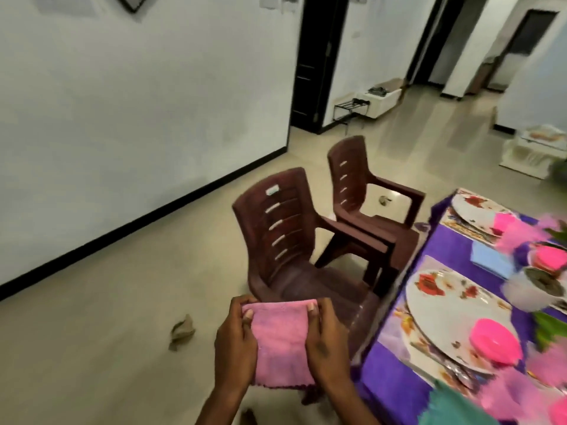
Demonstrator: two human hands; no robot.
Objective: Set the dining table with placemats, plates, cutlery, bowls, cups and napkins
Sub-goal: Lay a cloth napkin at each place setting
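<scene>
A pink cloth napkin (pixel 280 342) hangs between my two hands, in front of me and left of the table. My left hand (pixel 234 342) pinches its upper left corner and my right hand (pixel 326 345) pinches its upper right corner. The table (pixel 395 372) at the right has a purple cloth. On it lie a floral placemat (pixel 395 326) with a flowered white plate (pixel 445 305) and a pink bowl (pixel 495 340). A second plate (pixel 474 208) with a pink bowl (pixel 503 222) lies farther back. A blue napkin (pixel 491 260) lies between the two settings.
Two brown plastic chairs (pixel 288 237) (pixel 362 185) stand beside the table's left edge. A white bowl (pixel 534 286) and a pink cup (pixel 549 259) sit near the table's middle, with pink flowers around. Crumpled scraps (pixel 182 331) lie on the floor. A teal cloth (pixel 454 406) is at the bottom right.
</scene>
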